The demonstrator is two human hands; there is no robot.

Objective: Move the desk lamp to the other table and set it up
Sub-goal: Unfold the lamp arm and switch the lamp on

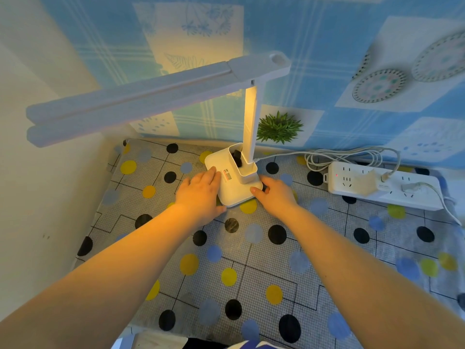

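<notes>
1. Desk lamp (236,182) stands lit on the dotted counter (251,260) near the back wall, arm swung out to the left.
2. Left hand (201,191) lies flat on the base, fingers straight; right hand (273,192) cups the base's right edge. Likely squaring its position.
3. Lamp cord (347,153) runs to the power strip (382,185), so placement stays near the outlet.

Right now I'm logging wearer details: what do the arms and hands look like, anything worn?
Both forearms are bare, with no sleeves in view. The left hand and right hand show no gloves, rings, watch or bands. Warm yellow lamplight falls on the left arm.
</notes>
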